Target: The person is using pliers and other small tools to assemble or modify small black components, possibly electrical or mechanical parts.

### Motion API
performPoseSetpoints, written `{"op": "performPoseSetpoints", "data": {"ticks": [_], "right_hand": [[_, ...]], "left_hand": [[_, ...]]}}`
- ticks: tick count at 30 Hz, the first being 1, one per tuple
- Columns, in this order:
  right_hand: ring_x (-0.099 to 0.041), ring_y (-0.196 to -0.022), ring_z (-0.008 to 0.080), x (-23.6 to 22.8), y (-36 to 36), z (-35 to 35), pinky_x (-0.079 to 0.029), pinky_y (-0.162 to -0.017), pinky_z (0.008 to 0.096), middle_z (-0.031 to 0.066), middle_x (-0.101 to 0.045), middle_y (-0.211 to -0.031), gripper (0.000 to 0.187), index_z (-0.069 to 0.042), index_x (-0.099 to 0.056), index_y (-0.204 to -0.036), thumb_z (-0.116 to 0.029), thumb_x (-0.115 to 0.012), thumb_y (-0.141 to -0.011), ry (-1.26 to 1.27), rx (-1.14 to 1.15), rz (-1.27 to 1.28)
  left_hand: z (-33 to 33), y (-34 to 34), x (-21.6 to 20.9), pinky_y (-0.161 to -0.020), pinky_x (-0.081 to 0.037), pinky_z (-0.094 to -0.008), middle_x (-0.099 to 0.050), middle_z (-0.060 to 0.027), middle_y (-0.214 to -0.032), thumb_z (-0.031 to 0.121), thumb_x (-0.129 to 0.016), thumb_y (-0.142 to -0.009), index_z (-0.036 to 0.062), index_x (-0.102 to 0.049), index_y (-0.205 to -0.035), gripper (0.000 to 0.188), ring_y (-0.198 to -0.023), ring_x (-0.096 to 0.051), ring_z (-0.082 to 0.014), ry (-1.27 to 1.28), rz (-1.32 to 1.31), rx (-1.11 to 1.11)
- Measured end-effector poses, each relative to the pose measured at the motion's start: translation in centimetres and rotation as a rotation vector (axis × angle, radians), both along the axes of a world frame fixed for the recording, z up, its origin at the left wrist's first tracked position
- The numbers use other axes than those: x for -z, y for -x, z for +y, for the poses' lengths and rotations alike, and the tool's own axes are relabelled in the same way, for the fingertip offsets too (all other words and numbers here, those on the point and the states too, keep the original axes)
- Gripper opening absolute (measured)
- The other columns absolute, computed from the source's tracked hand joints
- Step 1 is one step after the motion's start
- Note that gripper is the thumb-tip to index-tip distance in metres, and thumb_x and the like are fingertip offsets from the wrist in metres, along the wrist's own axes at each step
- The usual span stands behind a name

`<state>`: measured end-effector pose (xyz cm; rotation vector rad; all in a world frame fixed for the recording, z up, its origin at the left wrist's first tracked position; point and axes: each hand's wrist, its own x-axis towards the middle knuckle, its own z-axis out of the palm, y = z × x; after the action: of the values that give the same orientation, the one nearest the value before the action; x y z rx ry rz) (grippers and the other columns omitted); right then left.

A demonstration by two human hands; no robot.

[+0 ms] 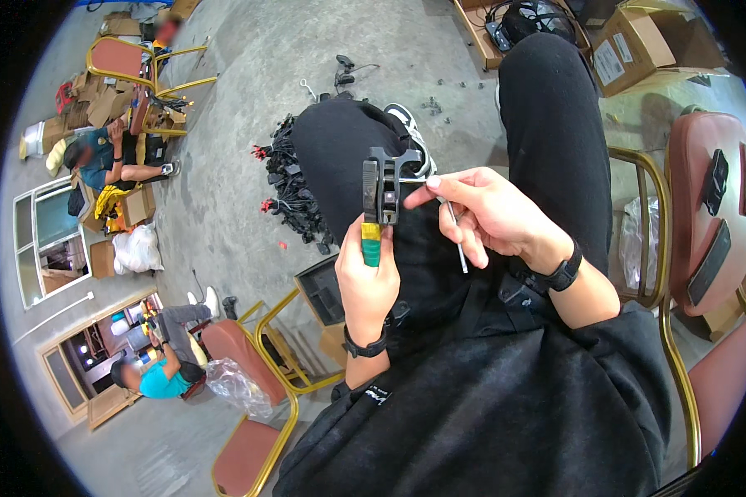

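Note:
Above my lap, my left hand (368,277) grips a pair of what look like crimping pliers (381,195) by their green and yellow handle, with the dark, notched head pointing away from me. My right hand (489,211) pinches a thin silver L-shaped hex key (453,228). Its short arm reaches the right side of the pliers' head, while its long arm slants down past my curled fingers. Whether the tip sits inside a screw is too small to tell.
Beyond my left knee lies a pile of black cables (286,178) with red ends. Brown chairs (244,352) with gold frames stand on both sides, the right one bearing two dark phone-like slabs (709,261). An open carton (638,50) stands far right. Two people sit at left.

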<state>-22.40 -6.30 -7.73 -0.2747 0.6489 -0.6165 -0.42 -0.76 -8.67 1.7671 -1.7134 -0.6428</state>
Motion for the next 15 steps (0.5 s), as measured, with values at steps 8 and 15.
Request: {"op": "performPoseSetpoints", "data": {"ticks": [8,15], "right_hand": [[-0.068,-0.082,0.0242,1.8,-1.8,0.6,-0.056,-0.077,0.0359,0.0126,-0.066,-0.091,0.019,-0.003,-0.071,-0.111,-0.017,-0.063,-0.103,1.249,0.403,0.933],[-0.069,-0.075,0.0191,2.0,-1.9,1.1,-0.054,-0.069,0.0317,0.0109,-0.068,-0.085,0.026,-0.005,-0.071,-0.121,-0.022,-0.06,-0.105,0.862,0.253,0.554]], "left_hand": [[-0.3,-0.5,-0.4,-0.081,-0.056,-0.0341,-0.074,-0.0154,-0.093,0.007,-0.069,-0.098,-0.0032,-0.065,-0.112,0.018,-0.087,-0.074,-0.0245,-0.116,0.168,-0.065],[-0.6,-0.9,-0.8,-0.083,-0.055,-0.0298,-0.073,-0.0064,-0.098,0.007,-0.066,-0.101,-0.0037,-0.065,-0.112,0.015,-0.089,-0.069,-0.0138,-0.175,0.3,-0.039]]}}
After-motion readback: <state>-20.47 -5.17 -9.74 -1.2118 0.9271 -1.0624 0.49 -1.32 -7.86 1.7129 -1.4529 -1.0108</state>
